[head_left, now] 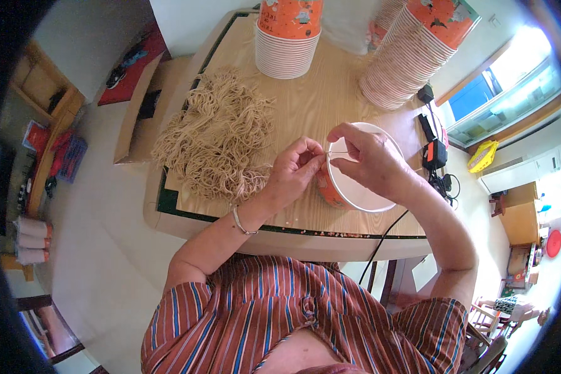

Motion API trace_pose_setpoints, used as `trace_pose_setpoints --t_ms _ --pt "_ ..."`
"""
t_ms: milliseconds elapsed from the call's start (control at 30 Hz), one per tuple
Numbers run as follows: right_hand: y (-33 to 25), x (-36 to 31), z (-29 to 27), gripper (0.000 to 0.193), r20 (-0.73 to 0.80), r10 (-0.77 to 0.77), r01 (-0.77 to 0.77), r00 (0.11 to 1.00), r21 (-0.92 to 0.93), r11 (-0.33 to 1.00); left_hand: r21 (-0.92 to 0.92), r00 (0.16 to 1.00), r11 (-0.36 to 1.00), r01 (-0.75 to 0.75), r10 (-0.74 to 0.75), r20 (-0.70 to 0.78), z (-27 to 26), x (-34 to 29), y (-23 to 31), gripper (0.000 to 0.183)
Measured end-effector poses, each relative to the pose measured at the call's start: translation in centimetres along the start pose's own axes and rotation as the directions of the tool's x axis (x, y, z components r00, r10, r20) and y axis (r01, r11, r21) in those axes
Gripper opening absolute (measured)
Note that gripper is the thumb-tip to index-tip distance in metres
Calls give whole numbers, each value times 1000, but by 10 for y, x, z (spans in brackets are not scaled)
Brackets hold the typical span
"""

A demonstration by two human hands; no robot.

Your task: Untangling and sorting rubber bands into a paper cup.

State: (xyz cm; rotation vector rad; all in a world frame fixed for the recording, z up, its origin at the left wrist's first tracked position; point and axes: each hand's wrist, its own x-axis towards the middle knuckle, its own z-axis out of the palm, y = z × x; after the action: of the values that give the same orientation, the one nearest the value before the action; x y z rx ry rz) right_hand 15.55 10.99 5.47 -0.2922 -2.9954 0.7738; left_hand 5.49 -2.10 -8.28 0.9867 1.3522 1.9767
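bucket (355, 189) near table edge (280, 231); bare wood (324, 100) beyond

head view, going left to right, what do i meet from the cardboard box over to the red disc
Open cardboard box → heap of tan strands → left hand → white-rimmed orange tub → black adapter with an orange patch → yellow package → red disc
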Motion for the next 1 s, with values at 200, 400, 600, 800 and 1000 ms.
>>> trace_pose_setpoints --t_ms 200,400,600,800,1000 --pt "5 5 12 16 -9 -63 63 998 3 998 31 1000 999 31 -31 3 -3 -2 -5 3" --pt "2 5 15 8 -128 -96 104 987 61 993 -5 1000 1000 13 -13 18 -2 -2 -4 4" --pt "3 7 20 7 -136 -78 100 988 161 982 -56 1000 998 -23 23 -5 0 -5 -14 4" --pt "3 7 24 9 -110 -44 74 993 285 956 68 997 995 -73 75 -34 1 -11 -12 7" --pt "5 8 17 10 -122 -57 87 991 256 963 25 995 997 -74 76 -67 1 -13 -5 11"
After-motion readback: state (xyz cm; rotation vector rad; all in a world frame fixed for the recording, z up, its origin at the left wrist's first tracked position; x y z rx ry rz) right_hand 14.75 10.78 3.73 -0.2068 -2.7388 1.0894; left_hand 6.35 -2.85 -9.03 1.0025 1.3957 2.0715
